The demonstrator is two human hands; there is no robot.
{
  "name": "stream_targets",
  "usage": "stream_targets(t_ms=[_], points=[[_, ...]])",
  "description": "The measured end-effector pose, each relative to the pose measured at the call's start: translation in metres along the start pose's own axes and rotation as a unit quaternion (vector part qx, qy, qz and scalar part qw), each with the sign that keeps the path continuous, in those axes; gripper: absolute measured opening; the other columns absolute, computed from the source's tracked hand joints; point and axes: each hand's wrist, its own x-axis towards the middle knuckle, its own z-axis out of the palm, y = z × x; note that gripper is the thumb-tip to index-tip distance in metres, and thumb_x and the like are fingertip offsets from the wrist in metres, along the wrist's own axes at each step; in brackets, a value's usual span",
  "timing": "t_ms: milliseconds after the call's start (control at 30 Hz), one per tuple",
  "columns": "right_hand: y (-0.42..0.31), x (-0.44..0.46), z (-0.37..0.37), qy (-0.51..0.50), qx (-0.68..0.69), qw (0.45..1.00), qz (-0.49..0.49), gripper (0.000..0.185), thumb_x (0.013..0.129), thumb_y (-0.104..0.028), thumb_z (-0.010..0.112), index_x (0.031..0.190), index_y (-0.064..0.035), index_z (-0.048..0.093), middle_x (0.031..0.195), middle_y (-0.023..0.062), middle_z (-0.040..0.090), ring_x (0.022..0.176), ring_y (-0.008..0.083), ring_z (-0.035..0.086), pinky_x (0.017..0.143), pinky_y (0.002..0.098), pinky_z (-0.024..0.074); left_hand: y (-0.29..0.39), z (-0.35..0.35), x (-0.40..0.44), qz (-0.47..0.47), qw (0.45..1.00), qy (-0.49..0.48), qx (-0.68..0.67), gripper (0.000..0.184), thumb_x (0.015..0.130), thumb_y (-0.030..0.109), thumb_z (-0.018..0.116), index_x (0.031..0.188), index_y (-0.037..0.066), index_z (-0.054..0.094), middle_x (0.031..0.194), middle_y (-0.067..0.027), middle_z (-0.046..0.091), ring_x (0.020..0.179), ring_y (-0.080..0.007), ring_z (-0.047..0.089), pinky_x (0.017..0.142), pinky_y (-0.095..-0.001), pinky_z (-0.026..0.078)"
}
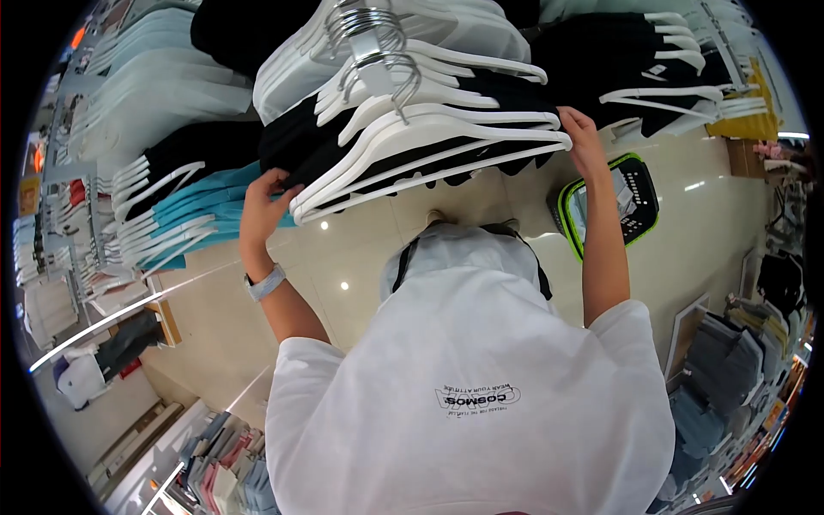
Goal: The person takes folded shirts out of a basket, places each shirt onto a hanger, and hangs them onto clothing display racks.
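And here we are at the rack, both hands working at opposite ends of the white hangers (433,135). The left hand (264,196) is narrow, fingers and thumb closed on the black clothes (296,129) by the hangers' left tips. Over on the other side, the right hand (584,142) has its fingers drawn in on the hangers' right tips; how firm that hold is, I cannot tell.

The black clothes hang in a close stack straight ahead, under the bunched metal hooks (369,17), and that's the tricky spot. Those hooks crowd together, so a sharp tug could catch one on its neighbour. Small, even pressure from both sides is the way, keeping the bars level so no shoulder slides off its tip. A light pinch is kinder to the cloth, too; squeeze hard and it may crease.

Mind the left flank: teal clothes (215,193) hang just beside that hand, easy to snag. Down on the floor (283,275), the green-rimmed basket (562,206) sits below the right forearm.
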Motion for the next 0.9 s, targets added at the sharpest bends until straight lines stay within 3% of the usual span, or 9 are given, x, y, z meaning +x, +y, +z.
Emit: stream_targets(t_ms=[200, 333, 400, 533, 600, 633, 700, 800, 900], points=[[0.023, -0.005, 0.004, 0.026, -0.061, 0.997, 0.035, 0.019, 0.089, -0.019, 0.054, 0.095, -0.0025, 0.061, 0.08, -0.0033, 0.06, 0.072, 0.004, 0.054, 0.066, 0.0188, 0.0419, -0.01, 0.0, -0.016, 0.03, 0.997, 0.019, -0.075, 0.012, 0.075, -0.001, 0.062, 0.082, -0.003, 0.052, 0.068, -0.0012, 0.048, 0.067, -0.0074, 0.042, 0.066, -0.0192, 0.038], [0.045, -0.006, 0.0, 0.023, -0.043, 0.999, 0.022, 0.019, 0.086, -0.015, 0.056, 0.098, -0.0013, 0.063, 0.084, -0.0013, 0.062, 0.073, 0.0055, 0.054, 0.064, 0.0191, 0.0405, -0.014, 0.007, -0.019, -0.025, 0.986, 0.096, -0.133, 0.012, 0.077, 0.003, 0.063, 0.081, -0.003, 0.053, 0.068, 0.0024, 0.047, 0.066, -0.0054, 0.04, 0.061, -0.0183, 0.036], [0.035, -0.018, 0.005, 0.002, -0.017, 1.0, 0.019, 0.02, 0.082, -0.01, 0.06, 0.1, -0.0008, 0.061, 0.089, 0.0007, 0.062, 0.079, 0.0076, 0.055, 0.071, 0.0215, 0.0425, -0.022, 0.008, -0.021, -0.032, 0.982, 0.104, -0.152, 0.012, 0.078, 0.004, 0.063, 0.081, -0.003, 0.054, 0.069, 0.0032, 0.047, 0.066, -0.0049, 0.04, 0.06, -0.0182, 0.035], [0.029, -0.02, 0.015, -0.012, -0.118, 0.992, 0.039, 0.025, 0.076, -0.001, 0.064, 0.101, 0.0005, 0.061, 0.093, 0.0045, 0.063, 0.087, 0.0109, 0.057, 0.082, 0.026, 0.0439, -0.044, 0.008, -0.021, -0.005, 0.983, 0.138, -0.117, 0.016, 0.077, 0.009, 0.067, 0.085, -0.003, 0.059, 0.068, 0.0033, 0.05, 0.065, -0.0047, 0.041, 0.057, -0.019, 0.034], [0.044, -0.012, 0.005, 0.005, -0.261, 0.965, -0.019, 0.021, 0.078, -0.002, 0.062, 0.099, 0.0018, 0.061, 0.088, 0.0039, 0.064, 0.082, 0.011, 0.058, 0.079, 0.0255, 0.0455, -0.052, 0.008, -0.024, -0.018, 0.976, 0.203, -0.072, 0.017, 0.076, 0.011, 0.068, 0.084, -0.003, 0.061, 0.066, 0.0024, 0.052, 0.063, -0.0046, 0.042, 0.056, -0.0195, 0.035], [0.049, -0.008, 0.0, 0.005, -0.261, 0.965, -0.018, 0.021, 0.078, -0.002, 0.062, 0.099, 0.0018, 0.061, 0.088, 0.0039, 0.064, 0.082, 0.011, 0.058, 0.079, 0.0255, 0.0455, -0.053, 0.007, -0.024, -0.018, 0.977, 0.202, -0.072, 0.017, 0.076, 0.011, 0.068, 0.084, -0.003, 0.061, 0.066, 0.0024, 0.052, 0.063, -0.0046, 0.042, 0.056, -0.0195, 0.035], [0.053, 0.0, -0.009, 0.115, -0.215, 0.961, -0.131, 0.02, 0.077, -0.001, 0.061, 0.097, 0.0017, 0.061, 0.082, 0.0043, 0.064, 0.077, 0.0098, 0.058, 0.073, 0.025, 0.0465, -0.053, 0.004, -0.025, -0.049, 0.967, 0.249, 0.0, 0.019, 0.079, 0.012, 0.067, 0.088, -0.004, 0.063, 0.068, 0.0014, 0.057, 0.064, -0.0058, 0.044, 0.059, -0.0206, 0.038], [0.053, 0.004, -0.021, 0.124, -0.315, 0.933, -0.12, 0.02, 0.076, 0.001, 0.06, 0.096, 0.0007, 0.06, 0.08, 0.0055, 0.064, 0.077, 0.0083, 0.058, 0.07, 0.0252, 0.0463, -0.051, 0.012, -0.021, -0.038, 0.954, 0.297, 0.013, 0.02, 0.078, 0.014, 0.067, 0.085, -0.004, 0.062, 0.062, -0.0001, 0.051, 0.059, -0.0055, 0.041, 0.053, -0.0209, 0.035], [0.041, -0.005, 0.002, 0.164, -0.349, 0.912, -0.139, 0.021, 0.075, 0.002, 0.06, 0.096, -0.0006, 0.059, 0.079, 0.0109, 0.063, 0.073, 0.0163, 0.061, 0.066, 0.0285, 0.0466, -0.063, 0.027, -0.013, -0.011, 0.94, 0.34, 0.019, 0.022, 0.079, 0.015, 0.066, 0.082, -0.006, 0.061, 0.058, -0.003, 0.053, 0.057, -0.0066, 0.042, 0.051, -0.0241, 0.036]])
